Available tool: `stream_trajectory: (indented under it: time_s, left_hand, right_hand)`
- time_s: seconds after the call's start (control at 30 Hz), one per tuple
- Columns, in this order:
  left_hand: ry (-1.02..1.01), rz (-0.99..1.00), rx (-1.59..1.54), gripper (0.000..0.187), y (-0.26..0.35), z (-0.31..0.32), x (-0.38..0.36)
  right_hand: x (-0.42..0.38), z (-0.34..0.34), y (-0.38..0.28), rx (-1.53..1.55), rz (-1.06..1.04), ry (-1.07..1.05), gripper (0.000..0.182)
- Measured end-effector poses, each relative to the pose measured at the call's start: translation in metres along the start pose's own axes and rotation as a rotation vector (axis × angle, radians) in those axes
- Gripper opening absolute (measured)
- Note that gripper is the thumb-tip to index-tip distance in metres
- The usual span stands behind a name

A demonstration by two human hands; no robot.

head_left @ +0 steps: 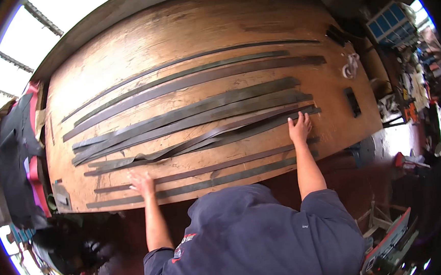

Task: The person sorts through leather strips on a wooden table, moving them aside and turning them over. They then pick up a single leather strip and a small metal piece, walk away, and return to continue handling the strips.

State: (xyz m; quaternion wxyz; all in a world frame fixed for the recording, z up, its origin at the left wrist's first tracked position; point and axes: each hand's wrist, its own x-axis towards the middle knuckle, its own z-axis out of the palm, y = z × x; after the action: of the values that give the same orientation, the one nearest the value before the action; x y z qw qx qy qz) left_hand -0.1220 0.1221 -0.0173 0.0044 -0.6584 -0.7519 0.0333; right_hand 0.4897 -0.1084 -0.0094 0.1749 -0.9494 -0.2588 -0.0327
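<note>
Strips [223, 179] lie near left hand [142, 185] and right hand [300, 128], blue crate [389, 25] contents unclear

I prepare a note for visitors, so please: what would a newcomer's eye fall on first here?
Probably the long, flat, dark green and brown strips, lying lengthwise on the big brown wooden table. Next, the two bare hands: the left hand spread near the table's near edge, the right hand at the strips' right ends. Bright white panes glare at upper left.

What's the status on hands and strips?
Left hand open, over a near strip. Right hand open, at the twisted strips' right ends. Possible snag: those strips overlap.
</note>
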Motion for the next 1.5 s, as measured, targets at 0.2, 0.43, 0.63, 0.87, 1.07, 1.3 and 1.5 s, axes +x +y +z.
stream_trajectory:
  time_s: [0.2, 0.43, 0.63, 0.87, 1.07, 1.3, 1.5]
  left_hand:
    - [-0.070, 0.039, -0.135, 0.075, 0.049, -0.019, -0.077]
    - [-0.024, 0.301, -0.241, 0.068, 0.100, -0.056, -0.088]
    - [-0.046, 0.524, -0.222, 0.069, 0.163, -0.057, -0.068]
    - [-0.145, 0.507, -0.059, 0.071, 0.170, -0.050, -0.064]
    - [-0.149, 0.519, -0.067, 0.070, 0.168, -0.051, -0.061]
    - [-0.113, 0.508, -0.174, 0.066, 0.172, -0.050, -0.061]
    - [0.056, 0.522, -0.307, 0.072, 0.150, -0.040, -0.074]
  right_hand:
    - [0.025, 0.010, 0.000, 0.064, -0.036, 0.053, 0.057]
    - [0.033, -0.026, -0.033, 0.028, -0.517, -0.173, 0.040]
    - [0.047, -0.027, -0.029, 0.043, -0.555, -0.146, 0.011]
    - [0.073, -0.030, -0.007, -0.052, -0.685, -0.055, 0.016]
    - [0.090, -0.025, 0.024, -0.140, -0.485, 0.036, 0.014]
    - [0.083, -0.046, 0.032, -0.287, -0.125, 0.074, 0.028]
    - [-0.018, -0.050, -0.024, 0.283, -0.605, -0.106, 0.030]
